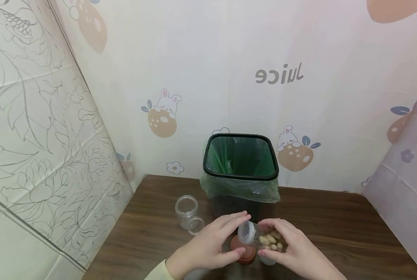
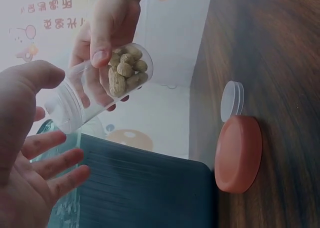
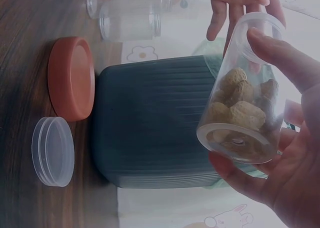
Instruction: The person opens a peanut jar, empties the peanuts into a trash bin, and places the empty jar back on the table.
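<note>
My right hand [image 1: 297, 249] grips a clear plastic jar [image 1: 256, 234] tipped on its side, its threaded mouth toward the left. Unshelled peanuts [image 2: 126, 70] lie in the jar's bottom end. My left hand [image 1: 212, 241] is beside the mouth, fingers spread and thumb apart; in the left wrist view its fingertips come right at the neck. Below the hands, a reddish-brown round lid [image 2: 239, 153] rests on the wooden table next to a translucent screw lid [image 3: 52, 151].
Behind the hands stands a dark bin [image 3: 150, 123] with a black rim [image 1: 241, 177] and a green bag lining. Left of it are a larger clear jar [image 1: 186, 212] and a smaller clear jar [image 1: 196, 224]. Printed cloth [image 1: 208, 58] hangs behind the wooden table [image 1: 141, 233].
</note>
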Demonstrator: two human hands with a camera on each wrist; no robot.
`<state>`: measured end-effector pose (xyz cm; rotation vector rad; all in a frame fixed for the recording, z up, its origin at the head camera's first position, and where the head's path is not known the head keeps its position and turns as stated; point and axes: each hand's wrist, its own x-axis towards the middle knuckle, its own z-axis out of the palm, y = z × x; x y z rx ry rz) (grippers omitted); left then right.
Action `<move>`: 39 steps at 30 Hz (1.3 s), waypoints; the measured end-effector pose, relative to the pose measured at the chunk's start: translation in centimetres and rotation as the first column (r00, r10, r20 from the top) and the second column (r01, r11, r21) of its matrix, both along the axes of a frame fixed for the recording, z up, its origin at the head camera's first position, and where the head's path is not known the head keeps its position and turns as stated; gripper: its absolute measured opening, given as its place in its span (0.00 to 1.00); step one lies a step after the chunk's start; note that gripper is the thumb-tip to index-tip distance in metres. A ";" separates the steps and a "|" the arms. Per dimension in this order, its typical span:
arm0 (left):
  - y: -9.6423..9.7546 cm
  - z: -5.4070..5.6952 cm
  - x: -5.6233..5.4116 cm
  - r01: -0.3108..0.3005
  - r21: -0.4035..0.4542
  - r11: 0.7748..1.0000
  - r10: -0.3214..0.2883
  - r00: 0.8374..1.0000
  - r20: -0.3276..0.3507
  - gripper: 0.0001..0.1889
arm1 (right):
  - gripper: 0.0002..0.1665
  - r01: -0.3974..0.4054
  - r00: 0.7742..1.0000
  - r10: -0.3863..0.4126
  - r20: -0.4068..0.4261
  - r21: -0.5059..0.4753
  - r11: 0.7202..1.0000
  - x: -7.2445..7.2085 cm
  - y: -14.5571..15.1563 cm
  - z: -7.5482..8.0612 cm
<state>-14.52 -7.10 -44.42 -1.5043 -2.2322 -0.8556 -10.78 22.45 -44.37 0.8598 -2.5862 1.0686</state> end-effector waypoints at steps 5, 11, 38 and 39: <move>0.2 -0.3 0.1 0.000 0.009 1.000 0.000 1.000 -0.003 0.40 | 0.34 -0.014 1.000 0.014 0.005 0.000 1.000 0.0 0.0 -0.1; 0.5 -0.3 0.3 0.006 0.045 0.999 -0.006 1.000 -0.008 0.39 | 0.34 -0.040 0.999 0.040 -0.014 -0.011 0.999 -0.2 -0.1 0.0; 0.9 -1.5 0.1 0.038 0.095 0.995 -0.040 0.999 0.014 0.34 | 0.34 0.043 0.998 -0.040 -0.047 0.054 0.998 0.0 -0.8 -0.6; 0.9 -1.5 0.1 0.037 0.097 0.995 -0.039 0.999 0.016 0.34 | 0.34 0.044 0.997 -0.041 -0.061 0.048 0.998 -0.1 -0.9 -0.7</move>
